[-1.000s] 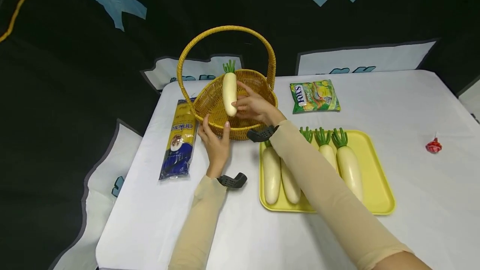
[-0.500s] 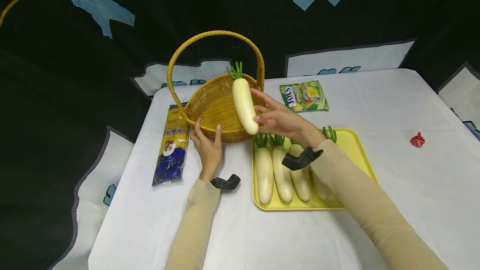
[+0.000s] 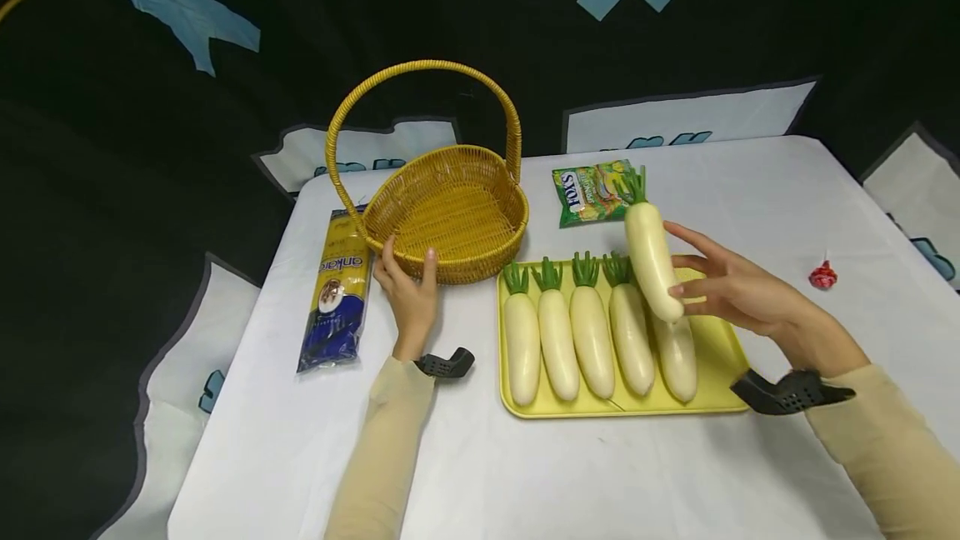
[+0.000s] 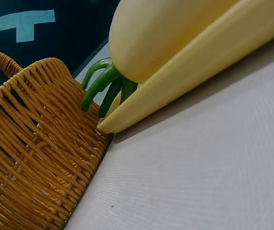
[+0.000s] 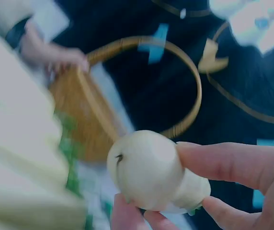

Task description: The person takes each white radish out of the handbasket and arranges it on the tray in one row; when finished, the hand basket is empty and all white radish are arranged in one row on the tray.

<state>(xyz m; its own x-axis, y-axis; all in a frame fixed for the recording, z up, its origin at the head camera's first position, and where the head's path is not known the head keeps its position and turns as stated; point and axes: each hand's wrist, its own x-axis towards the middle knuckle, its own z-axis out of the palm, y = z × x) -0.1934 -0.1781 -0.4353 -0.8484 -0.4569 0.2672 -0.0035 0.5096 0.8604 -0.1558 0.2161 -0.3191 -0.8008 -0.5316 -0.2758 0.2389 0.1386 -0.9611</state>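
Note:
My right hand point(image 3: 742, 294) holds a white radish point(image 3: 651, 261) with green leaf stubs between thumb and fingers, raised over the right part of the yellow tray point(image 3: 723, 365). Its blunt tip faces the camera in the right wrist view, where the radish point(image 5: 146, 167) is pinched by the fingers. Several more white radishes point(image 3: 592, 340) lie side by side in the tray, leaves toward the back. My left hand point(image 3: 408, 298) grips the front rim of a wicker basket point(image 3: 450, 215) with a tall hoop handle. Nothing lies inside the basket. The left wrist view shows the basket's woven side point(image 4: 36, 148).
Left of the basket lies a blue and yellow packet point(image 3: 335, 290). A green Fox's sweets bag point(image 3: 592, 192) is behind the tray, partly covered by the raised radish. Far right is a small red wrapped sweet point(image 3: 822, 276). A dark curtain point(image 3: 480, 15) hangs behind the white table.
My right hand has carried the radish out of the basket and rightward over the tray. My left hand stays at the basket's rim. The view has shifted slightly.

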